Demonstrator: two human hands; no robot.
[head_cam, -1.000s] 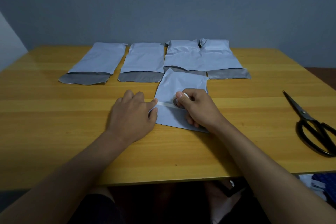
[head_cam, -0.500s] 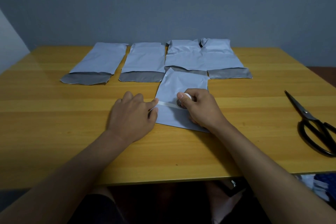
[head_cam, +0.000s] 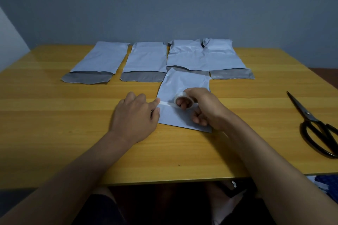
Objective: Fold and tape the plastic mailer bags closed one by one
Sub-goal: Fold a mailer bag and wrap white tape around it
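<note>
Taping now: I am watching the folded mailer [head_cam: 182, 86] lying at the table's middle, a strip of tape [head_cam: 167, 103] running across it between the two hands.
Left hand: the left hand [head_cam: 135, 117] is pinching the free end of the tape at the mailer's left edge, thumb and forefinger pressed together on it.
Right hand: the right hand [head_cam: 204, 107] is gripping the tape roll [head_cam: 184, 101], fingers curled through its core, and is sitting over the mailer's right half.
Progress so far: I am judging this bag as folded and in the middle of being taped; the strip is not yet cut or pressed flat along its whole run.
Left to do: four more mailers [head_cam: 146, 58] are waiting in a row at the back, grey flaps still open and facing me, so I am counting most of the job as ahead.
Scissors: the scissors [head_cam: 314, 124] are lying well apart to the right, near the table's right edge, untouched.
Edges and room: the working mailer is touching the back row at its far end; bare table [head_cam: 54, 124] is stretching to the left and in front of the hands, giving room for drawing the roll rightward.
</note>
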